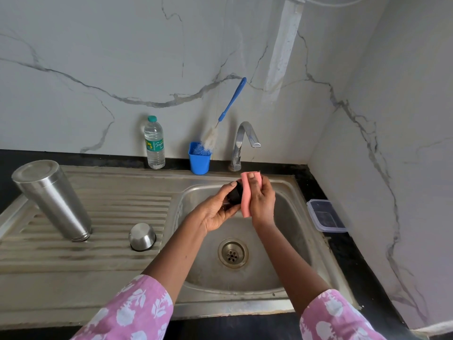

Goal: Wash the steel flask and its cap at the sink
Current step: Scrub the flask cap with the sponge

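The steel flask (52, 200) stands upside down on the ribbed drainboard (117, 256) at the left. A small steel cup cap (142, 236) rests mouth down beside it. Over the sink basin (289, 217), my left hand (218, 212) grips a small black stopper cap (234, 194). My right hand (261, 200) presses a folded pink sponge (246, 195) against the black cap. Most of the black cap is hidden by fingers and sponge.
The tap (241, 146) stands behind the basin with no water running. A blue cup (199, 158) holds a bottle brush (226, 116). A plastic water bottle (154, 143) stands by the wall. A lidded plastic box (326, 215) sits right of the sink. The drain (232, 252) lies below my hands.
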